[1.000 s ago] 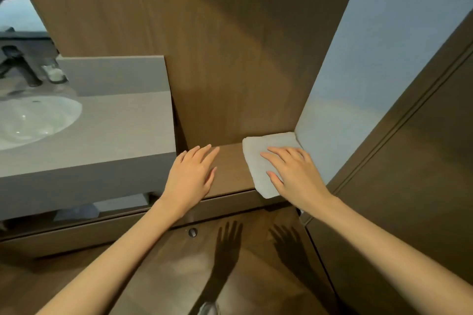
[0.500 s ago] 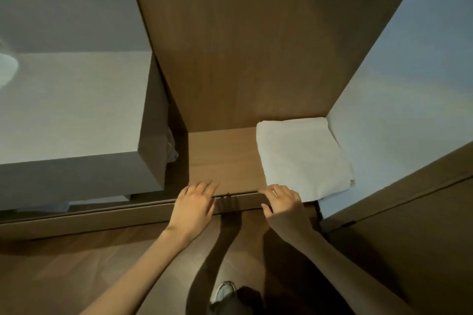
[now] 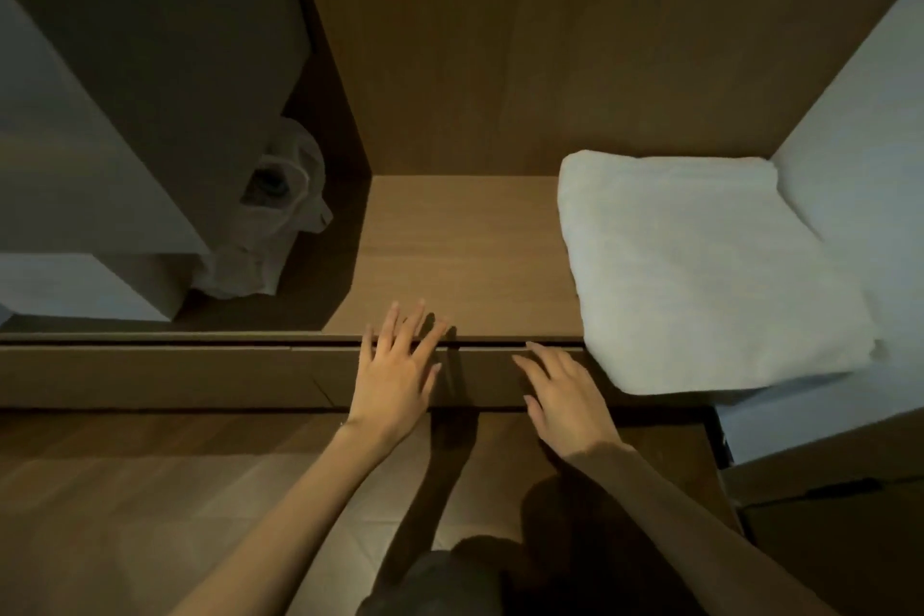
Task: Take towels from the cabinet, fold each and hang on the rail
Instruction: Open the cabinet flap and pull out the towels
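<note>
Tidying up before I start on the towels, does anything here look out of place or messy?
Two things. The folded white towel sits askew, its front corner overhanging the shelf edge. Left of the shelf, a crumpled white bundle is wedged against the vanity counter.

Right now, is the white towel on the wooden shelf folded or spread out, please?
Folded: the white towel lies as a thick rectangular pad with rounded, doubled edges.

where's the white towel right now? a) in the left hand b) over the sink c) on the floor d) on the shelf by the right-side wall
d: the towel lies folded on the shelf against the wall; the left hand and right hand are open at the shelf's front edge, holding nothing.
</note>
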`<state>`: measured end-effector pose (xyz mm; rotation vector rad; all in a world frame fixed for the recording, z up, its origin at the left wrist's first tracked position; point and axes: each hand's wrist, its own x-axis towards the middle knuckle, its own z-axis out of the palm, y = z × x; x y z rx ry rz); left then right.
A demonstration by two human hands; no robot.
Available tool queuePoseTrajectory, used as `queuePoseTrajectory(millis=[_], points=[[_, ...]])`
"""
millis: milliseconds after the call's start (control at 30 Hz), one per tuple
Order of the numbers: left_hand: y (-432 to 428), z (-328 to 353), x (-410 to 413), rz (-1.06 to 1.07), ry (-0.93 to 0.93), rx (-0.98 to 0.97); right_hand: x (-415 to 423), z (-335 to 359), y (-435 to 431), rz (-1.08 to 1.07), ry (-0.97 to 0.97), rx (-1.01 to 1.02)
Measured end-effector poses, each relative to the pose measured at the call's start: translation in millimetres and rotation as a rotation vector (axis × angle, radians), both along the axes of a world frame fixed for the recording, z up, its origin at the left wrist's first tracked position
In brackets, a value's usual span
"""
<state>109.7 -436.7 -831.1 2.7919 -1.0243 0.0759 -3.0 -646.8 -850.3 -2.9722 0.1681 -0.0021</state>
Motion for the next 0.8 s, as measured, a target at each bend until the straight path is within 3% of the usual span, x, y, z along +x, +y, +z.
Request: queuePoseTrajectory(millis=[233, 467, 600, 800], points=[[-1, -81, 9, 0.019, -0.122, -0.065, 26, -80, -12, -0.030, -0.163, -0.140], [-1, -96, -6, -0.009, -0.155, -0.115, 36, -91, -10, -0.015, -0.245, -0.226], [6, -96, -14, -0.070, -0.146, -0.044, 22, -92, -12, 0.063, -0.262, -0.266], [26, -108, -41, -0.124, -0.115, 0.084, -22, -91, -11, 0.232, -0.308, -0.119]])
